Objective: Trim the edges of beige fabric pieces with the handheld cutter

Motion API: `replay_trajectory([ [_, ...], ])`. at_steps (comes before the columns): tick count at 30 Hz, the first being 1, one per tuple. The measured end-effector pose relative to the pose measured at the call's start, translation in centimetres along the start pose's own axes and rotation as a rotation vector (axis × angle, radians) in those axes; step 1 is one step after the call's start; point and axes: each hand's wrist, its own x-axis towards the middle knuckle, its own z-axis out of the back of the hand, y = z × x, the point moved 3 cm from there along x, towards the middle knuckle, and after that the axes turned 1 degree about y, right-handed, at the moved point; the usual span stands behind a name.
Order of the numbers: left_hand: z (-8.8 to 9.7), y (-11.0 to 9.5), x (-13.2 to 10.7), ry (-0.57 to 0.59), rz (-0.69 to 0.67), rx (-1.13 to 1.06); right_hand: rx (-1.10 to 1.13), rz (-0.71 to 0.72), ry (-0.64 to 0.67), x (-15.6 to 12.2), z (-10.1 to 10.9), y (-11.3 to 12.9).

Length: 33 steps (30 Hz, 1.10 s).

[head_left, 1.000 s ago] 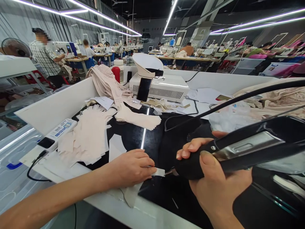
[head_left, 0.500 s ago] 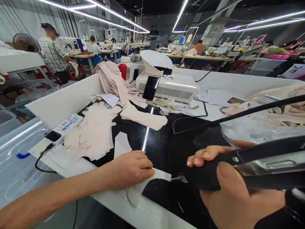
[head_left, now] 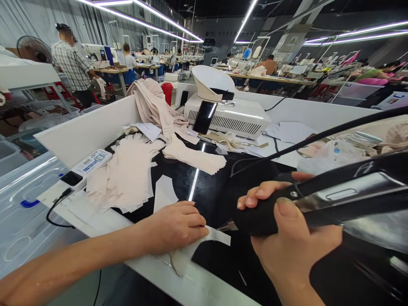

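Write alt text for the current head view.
A person's right hand grips a black tool, its metal tip close to a curved white piece partly under the left hand. Pale pink fabric pieces lie piled at left; a phone stands before a white vented box behind.

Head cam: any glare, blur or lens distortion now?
All head view: bright streak on the black tabletop, likely a mirrored ceiling light; smaller glint on the phone; tool in the right hand looks soft at its tip; apparent wide-angle stretch toward the edges.
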Motion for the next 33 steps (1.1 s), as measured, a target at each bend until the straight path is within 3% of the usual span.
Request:
replay_trajectory([
  [10, 0.3, -0.3, 0.3, -0.011, -0.002, -0.020, -0.032, -0.003, 0.007, -0.1, -0.1, -0.1],
  [15, 0.0, 0.2, -0.1, 0.048, -0.002, -0.010, -0.033, -0.001, -0.040, 0.1, 0.4, 0.2],
  [20, 0.4, 0.5, -0.2, 0.065, 0.002, -0.017, -0.040, 0.029, -0.011, 0.0, 0.4, 0.2],
  [27, 0.7, 0.8, 0.1, 0.000, -0.002, -0.045, -0.044, 0.019, -0.009, 0.2, 0.1, 0.3],
  [33, 0.8, 1.2, 0.4, 0.032, -0.004, -0.047, 0.021, 0.004, 0.041, -0.4, -0.5, 0.7],
])
